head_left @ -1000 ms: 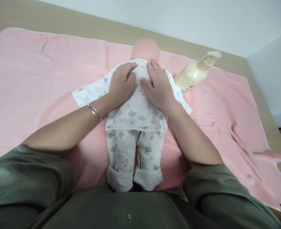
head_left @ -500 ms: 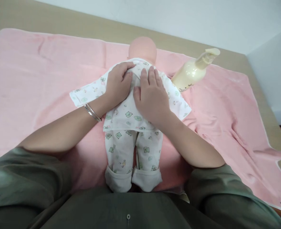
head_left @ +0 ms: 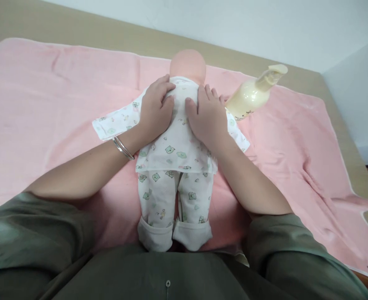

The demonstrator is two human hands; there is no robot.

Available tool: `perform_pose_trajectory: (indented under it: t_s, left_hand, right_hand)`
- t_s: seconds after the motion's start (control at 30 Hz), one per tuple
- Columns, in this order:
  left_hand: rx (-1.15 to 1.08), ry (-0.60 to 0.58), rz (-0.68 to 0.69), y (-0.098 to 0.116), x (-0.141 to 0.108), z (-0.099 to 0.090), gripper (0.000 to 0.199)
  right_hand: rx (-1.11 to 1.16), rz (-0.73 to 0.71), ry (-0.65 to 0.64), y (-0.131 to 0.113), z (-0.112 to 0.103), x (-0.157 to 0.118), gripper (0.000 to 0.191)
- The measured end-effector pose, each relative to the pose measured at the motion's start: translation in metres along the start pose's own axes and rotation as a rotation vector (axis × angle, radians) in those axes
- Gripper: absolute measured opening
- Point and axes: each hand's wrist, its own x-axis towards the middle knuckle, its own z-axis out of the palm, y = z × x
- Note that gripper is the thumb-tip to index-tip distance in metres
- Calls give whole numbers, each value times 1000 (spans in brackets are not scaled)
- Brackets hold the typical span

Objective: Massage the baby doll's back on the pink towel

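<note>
A baby doll (head_left: pixel 188 64) lies face down, its bald head at the far end. It wears a white long-sleeved top (head_left: pixel 177 146) and matching trousers (head_left: pixel 193 193), both printed with small green animals. My left hand (head_left: pixel 157 108) rests on the doll's left shoulder area, fingers over the cloth. On the opposite shoulder lies my right hand (head_left: pixel 210 116), flat, with the fingers stretched toward the head. Both hands press on the top without gripping anything. The doll's face is hidden beneath it.
A pink blanket (head_left: pixel 61 96) with several creases spreads under the doll on a wooden table (head_left: pixel 108 25). A cream pump bottle (head_left: pixel 251 96) lies tilted on the blanket, right beside the doll's sleeve. A white wall (head_left: pixel 296 33) stands behind the table.
My right hand has slid outward to the right, from the upper back to the shoulder, and the cloth beneath lies smoother. My left hand has hardly moved.
</note>
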Motion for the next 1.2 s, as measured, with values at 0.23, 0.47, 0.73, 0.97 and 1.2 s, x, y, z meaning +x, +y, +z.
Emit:
perform_pose_trajectory:
  t_s: [0.23, 0.47, 0.73, 0.97, 1.2]
  left_hand:
    - [-67, -9, -37, 11, 2, -1, 32]
    - [-87, -38, 27, 5, 6, -1, 30]
    - [-3, -47, -57, 19, 1, -3, 38]
    - [86, -64, 19, 34, -1, -8, 40]
    - [176, -121, 18, 54, -24, -5, 55]
  right_hand:
    - [-82, -232, -37, -32, 0, -33, 60]
    - [19, -249, -82, -3, -13, 5, 58]
    - [-89, -163, 9, -41, 1, -38, 59]
    - [41, -188, -59, -19, -10, -9, 56]
    - [99, -123, 25, 9, -1, 14, 49]
